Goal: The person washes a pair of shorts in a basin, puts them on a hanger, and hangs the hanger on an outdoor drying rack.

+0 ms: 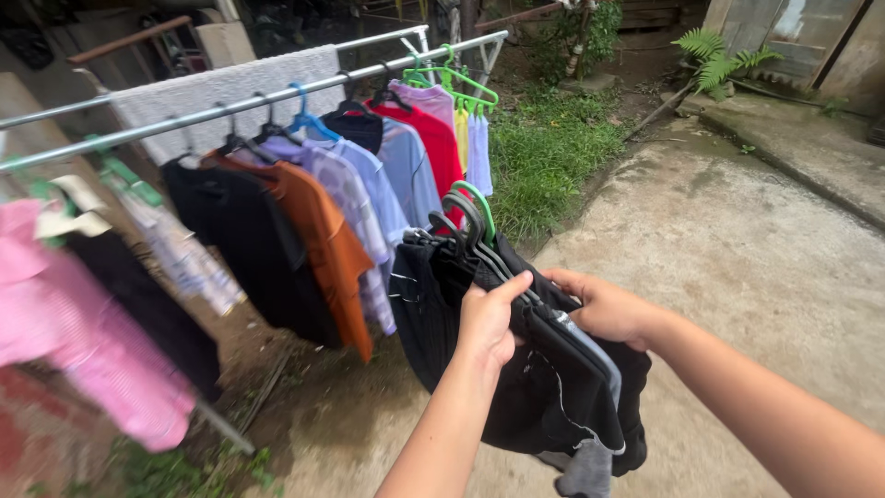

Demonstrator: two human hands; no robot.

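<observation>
Left hand (486, 318) comes up from the bottom of the view, forearm angled steeply, fingers curled and pinched tight on the near side of the bundle of dark clothes (516, 369). Right hand (604, 306) reaches in from the lower right, arm stretched long across the concrete floor (737, 267), fingers wrapped round the bundle's far edge, closed on the cloth. Between the two hands the bundle hangs, its grey lining drooping low, and a cluster of hangers (468, 221), grey and green, pokes out at the top.

Just beside the bundle on the left, the drying rack (277, 97) runs away up the view, crowded: a black shirt (249, 249), an orange shirt (323, 231), pale blue ones, a red shirt (433, 138). The orange shirt's hem sits near the bundle. To the right, open concrete; a strip of grass (548, 152) borders it behind the rack's far end.
</observation>
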